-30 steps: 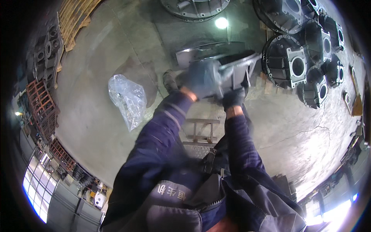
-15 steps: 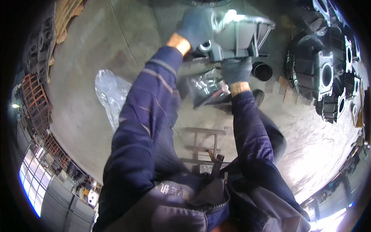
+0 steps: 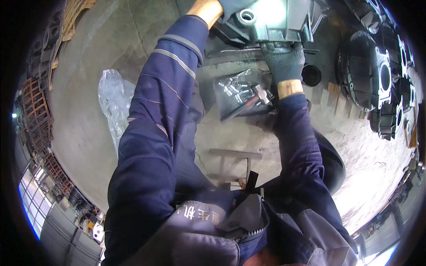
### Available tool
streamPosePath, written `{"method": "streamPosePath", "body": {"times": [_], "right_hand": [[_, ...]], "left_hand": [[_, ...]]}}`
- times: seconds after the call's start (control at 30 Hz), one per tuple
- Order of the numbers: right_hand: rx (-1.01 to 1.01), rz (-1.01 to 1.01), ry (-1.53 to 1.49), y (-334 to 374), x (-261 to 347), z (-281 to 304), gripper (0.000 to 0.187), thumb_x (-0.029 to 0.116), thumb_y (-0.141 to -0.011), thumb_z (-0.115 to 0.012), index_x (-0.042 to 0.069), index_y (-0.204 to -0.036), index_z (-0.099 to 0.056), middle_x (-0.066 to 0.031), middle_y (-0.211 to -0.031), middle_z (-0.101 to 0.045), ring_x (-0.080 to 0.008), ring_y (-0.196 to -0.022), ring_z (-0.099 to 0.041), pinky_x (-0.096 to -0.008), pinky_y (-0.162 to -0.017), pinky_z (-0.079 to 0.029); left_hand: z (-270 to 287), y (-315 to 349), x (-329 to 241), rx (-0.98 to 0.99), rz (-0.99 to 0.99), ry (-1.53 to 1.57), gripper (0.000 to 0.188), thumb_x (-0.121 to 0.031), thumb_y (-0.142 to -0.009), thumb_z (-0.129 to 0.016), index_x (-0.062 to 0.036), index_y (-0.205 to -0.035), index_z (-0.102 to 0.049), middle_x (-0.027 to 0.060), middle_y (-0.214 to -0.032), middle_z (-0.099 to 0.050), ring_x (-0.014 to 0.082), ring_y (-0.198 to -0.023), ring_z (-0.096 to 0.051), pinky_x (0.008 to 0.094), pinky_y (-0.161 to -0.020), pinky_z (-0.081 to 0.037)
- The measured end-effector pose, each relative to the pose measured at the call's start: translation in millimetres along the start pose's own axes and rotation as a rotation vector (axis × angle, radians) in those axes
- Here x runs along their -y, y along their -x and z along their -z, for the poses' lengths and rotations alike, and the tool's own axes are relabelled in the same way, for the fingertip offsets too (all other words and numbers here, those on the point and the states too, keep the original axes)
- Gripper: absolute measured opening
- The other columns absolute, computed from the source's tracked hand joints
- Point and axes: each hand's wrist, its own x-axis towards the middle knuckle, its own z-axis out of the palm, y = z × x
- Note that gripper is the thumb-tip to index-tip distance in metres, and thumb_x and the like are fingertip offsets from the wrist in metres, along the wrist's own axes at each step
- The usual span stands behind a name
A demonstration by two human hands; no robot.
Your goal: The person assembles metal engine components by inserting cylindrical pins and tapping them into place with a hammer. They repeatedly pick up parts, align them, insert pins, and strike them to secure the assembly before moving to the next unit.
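A grey cast-metal housing (image 3: 286,20) with ribs and a round port fills the top of the head view, partly cut off by its edge. My right hand (image 3: 284,61), in a dark knitted glove, grips the housing's near lower edge, its fingertips hidden beneath the metal. At the housing's left side is my gloved left hand (image 3: 234,6); its fingers run out of the picture, so their pose is hidden. Nearer to me on the floor lies a clear plastic bag (image 3: 225,99) of small shiny metal sleeves. Across it rests a hammer (image 3: 249,105).
A black cylinder (image 3: 311,75) stands right of my right hand. Several dark housings with pale flanges (image 3: 355,73) are stacked farther right, beside wooden blocks (image 3: 333,91). Crumpled clear plastic (image 3: 116,99) lies left; a low metal frame (image 3: 235,154) is near my legs.
The housing has shifted away from me, toward the top of the view, and both hands have moved with it. The bag and hammer now show more plainly.
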Motion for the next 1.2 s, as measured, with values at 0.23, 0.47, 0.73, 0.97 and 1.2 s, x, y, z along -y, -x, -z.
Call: {"method": "streamPosePath", "body": {"times": [0.23,0.47,0.73,0.97,1.2], "right_hand": [[-0.254,-0.267,0.207,26.5,-5.4,66.7,0.030,0.030,-0.105,-0.058,0.003,-0.116,-0.066,-0.0090,-0.100,-0.074,-0.0221,-0.085,-0.072,-0.0376,-0.075,-0.058],[-0.234,-0.183,1.407,91.3,-72.3,134.1,0.035,0.037,-0.091,-0.064,0.011,-0.108,-0.077,-0.0186,-0.101,-0.076,-0.0390,-0.097,-0.072,-0.0431,-0.086,-0.056],[0.176,-0.042,1.920,76.3,-140.3,113.5,0.022,0.029,-0.084,-0.071,0.019,-0.101,-0.079,-0.0148,-0.100,-0.076,-0.0357,-0.097,-0.073,-0.0470,-0.083,-0.057],[0.326,-0.032,2.063,58.7,-154.8,116.8,0.020,0.028,-0.081,-0.067,0.015,-0.088,-0.079,-0.0154,-0.092,-0.076,-0.0381,-0.086,-0.073,-0.0493,-0.077,-0.057],[0.230,-0.034,1.626,68.9,-42.7,61.4,0.030,0.034,-0.089,-0.067,0.007,-0.098,-0.078,-0.0212,-0.098,-0.075,-0.0394,-0.094,-0.073,-0.0457,-0.083,-0.057]], "left_hand": [[-26.2,-7.0,92.3,-0.209,-0.444,-0.600,0.039,-0.012,-0.108,-0.040,0.0013,-0.142,-0.053,0.0258,-0.138,-0.060,0.0291,-0.127,-0.061,0.0374,-0.110,-0.046],[-37.5,-29.8,110.3,-0.074,-0.317,-0.701,0.035,-0.007,-0.106,-0.039,0.0022,-0.135,-0.057,0.0217,-0.131,-0.064,0.0288,-0.115,-0.064,0.0380,-0.097,-0.050],[-25.4,-6.8,66.9,-0.006,0.088,-0.268,0.033,-0.017,-0.107,-0.046,-0.0016,-0.129,-0.066,0.0211,-0.118,-0.072,0.0314,-0.102,-0.072,0.0415,-0.084,-0.057],[-24.7,2.5,59.1,0.026,0.361,-0.124,0.040,-0.048,-0.099,-0.061,-0.0120,-0.107,-0.078,0.0211,-0.100,-0.074,0.0443,-0.095,-0.069,0.0513,-0.076,-0.054],[13.6,17.6,-9.4,-0.023,0.362,-0.332,0.054,-0.056,-0.099,-0.050,-0.0097,-0.109,-0.078,0.0203,-0.107,-0.075,0.0397,-0.099,-0.072,0.0460,-0.090,-0.053]]}}
